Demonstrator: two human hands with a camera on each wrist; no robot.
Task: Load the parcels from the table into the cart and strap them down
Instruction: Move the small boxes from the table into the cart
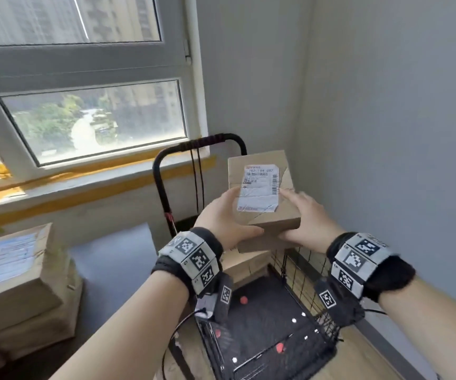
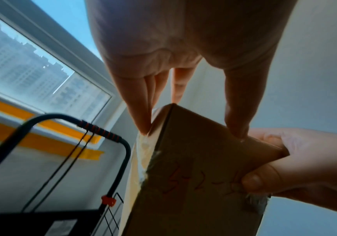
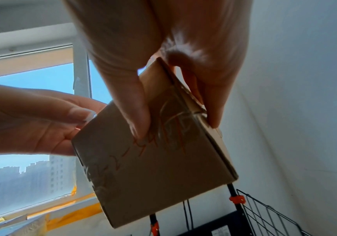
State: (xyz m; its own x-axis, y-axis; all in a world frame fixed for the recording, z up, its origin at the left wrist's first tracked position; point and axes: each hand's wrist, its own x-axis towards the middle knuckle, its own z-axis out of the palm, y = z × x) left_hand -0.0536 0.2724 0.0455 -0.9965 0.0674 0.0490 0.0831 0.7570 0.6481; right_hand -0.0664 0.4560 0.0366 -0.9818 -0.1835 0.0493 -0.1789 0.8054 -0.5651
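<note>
A: Which step is this?

B: Loading, I'd say. Both hands carry one box right of centre in the head view, in the air above the cart, whose basket fills the lower middle of the frame.

A: How is it gripped?

B: The left hand clasps the near left corner, fingers curled under and thumb along the edge. The right hand pinches the right side, thumb beneath and fingers laid on top. Both wrist views show thumbs and fingertips pressed to the cardboard (red scrawl on the underside, unreadable).

A: Which way does it lie?

B: Label up, facing the head camera. Its long axis runs from the hands toward the back corner of the room, the far end tipped a little higher, the near edge lowest.

A: Anything already in the cart?

B: Another box sits low at the back of the basket, just below the held one. More parcels are stacked at lower left; what carries them is out of view.

A: And next?

B: Probably lower it, levelled, onto or beside that box, clear of the wire side and the handle. The cords hanging from the handle look unused, so strapping seems not yet begun.
</note>
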